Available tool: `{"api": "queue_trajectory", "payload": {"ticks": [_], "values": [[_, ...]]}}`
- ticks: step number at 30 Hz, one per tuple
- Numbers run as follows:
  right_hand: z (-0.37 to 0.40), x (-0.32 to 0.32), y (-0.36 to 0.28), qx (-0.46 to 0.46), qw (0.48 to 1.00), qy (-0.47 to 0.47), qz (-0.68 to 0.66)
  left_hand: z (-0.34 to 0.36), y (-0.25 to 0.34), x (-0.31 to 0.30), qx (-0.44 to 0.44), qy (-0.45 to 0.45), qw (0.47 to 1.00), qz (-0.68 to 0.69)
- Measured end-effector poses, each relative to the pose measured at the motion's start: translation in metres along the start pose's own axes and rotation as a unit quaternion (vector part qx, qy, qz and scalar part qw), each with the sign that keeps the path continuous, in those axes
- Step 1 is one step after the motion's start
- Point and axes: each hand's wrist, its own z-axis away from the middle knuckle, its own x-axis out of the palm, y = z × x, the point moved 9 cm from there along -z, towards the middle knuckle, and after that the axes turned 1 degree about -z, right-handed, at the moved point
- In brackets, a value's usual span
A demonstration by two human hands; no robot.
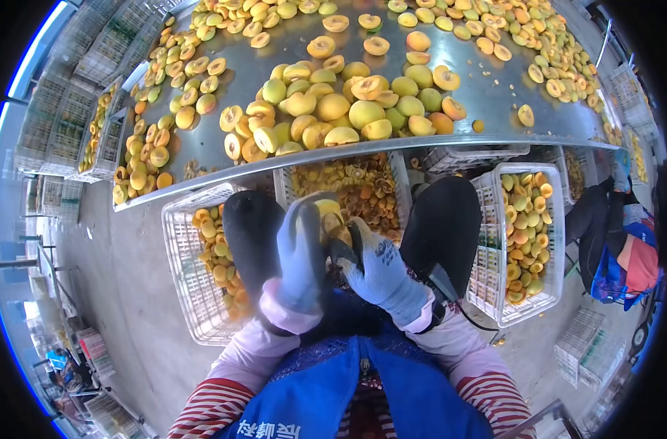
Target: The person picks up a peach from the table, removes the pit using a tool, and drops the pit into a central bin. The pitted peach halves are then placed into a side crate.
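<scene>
Both gloved hands meet above the lap, between the knees. My left hand (301, 252), in a light blue glove, is closed on a yellow fruit (329, 213), which is somewhat blurred. My right hand (373, 267), in a blue glove with dark fingertips, is closed at the fruit's right side; whether it grips the fruit or a small tool is hidden by the fingers. Just beyond the hands, under the table edge, a crate (281, 188) holds fruit pieces and darker bits.
A metal table (275, 157) bears piles of halved and whole fruit (335, 107). White crates of fruit stand left (178, 271) and right (487, 252) of the knees. Another person (633, 249) sits at the far right. Stacked crates (55, 124) stand at the left.
</scene>
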Motion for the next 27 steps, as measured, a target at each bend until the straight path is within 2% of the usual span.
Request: {"api": "queue_trajectory", "payload": {"ticks": [2,5,6,9,10,12,13,14,16,17,18,19,20,21,23,24,26,27], "values": [[0.003,-0.009,-0.011,-0.064,0.995,0.072,-0.015,0.004,0.002,-0.004,0.013,0.017,1.0,0.002],[0.001,-0.002,-0.008,-0.032,0.996,0.053,-0.061,-0.002,-0.011,-0.013,0.038,0.038,0.998,-0.015],[0.0,-0.005,-0.006,-0.048,0.996,0.058,-0.047,0.001,-0.007,-0.001,-0.029,0.03,0.999,0.027],[0.002,0.001,0.007,0.016,0.998,0.008,-0.055,-0.006,-0.014,0.001,-0.031,-0.01,0.999,-0.022],[0.001,0.002,0.014,0.027,0.999,-0.006,-0.037,-0.003,-0.009,0.009,-0.078,-0.035,0.996,-0.006],[0.004,0.01,0.028,0.052,0.998,-0.037,-0.007,-0.011,-0.017,0.006,-0.112,-0.101,0.989,-0.001],[0.006,0.015,0.03,0.057,0.996,-0.038,-0.057,-0.014,-0.024,0.006,-0.129,-0.134,0.983,0.0],[0.006,0.017,0.03,0.059,0.992,-0.037,-0.105,-0.021,-0.021,0.005,-0.068,-0.142,0.987,-0.037],[0.011,0.018,0.026,0.035,0.988,-0.007,-0.148,-0.019,-0.025,0.003,-0.07,-0.125,0.988,-0.048],[0.016,0.024,0.027,0.035,0.976,0.01,-0.216,-0.017,-0.027,0.001,-0.072,-0.116,0.989,-0.054],[0.02,0.032,0.027,0.037,0.958,0.027,-0.283,-0.009,-0.027,0.002,-0.116,-0.092,0.989,-0.02],[0.023,0.035,0.028,0.038,0.935,0.044,-0.349,-0.011,-0.02,0.004,-0.063,-0.104,0.991,-0.055],[0.032,0.051,0.039,0.138,0.877,-0.027,-0.459,-0.011,-0.015,0.006,-0.012,-0.115,0.989,-0.09],[0.044,0.065,0.045,0.251,0.795,-0.073,-0.547,-0.011,-0.007,0.009,0.04,-0.125,0.984,-0.123],[0.046,0.068,0.027,0.284,0.679,-0.141,-0.662,-0.011,-0.008,0.012,0.025,-0.132,0.983,-0.125],[0.042,0.067,0.011,0.237,0.617,-0.176,-0.729,-0.011,-0.01,0.013,0.007,-0.144,0.984,-0.108],[0.049,0.073,0.008,0.316,0.528,-0.208,-0.761,-0.015,-0.012,0.017,0.04,-0.176,0.977,-0.116],[0.054,0.076,0.006,0.355,0.478,-0.223,-0.772,-0.016,-0.016,0.02,0.003,-0.2,0.976,-0.085]]}}
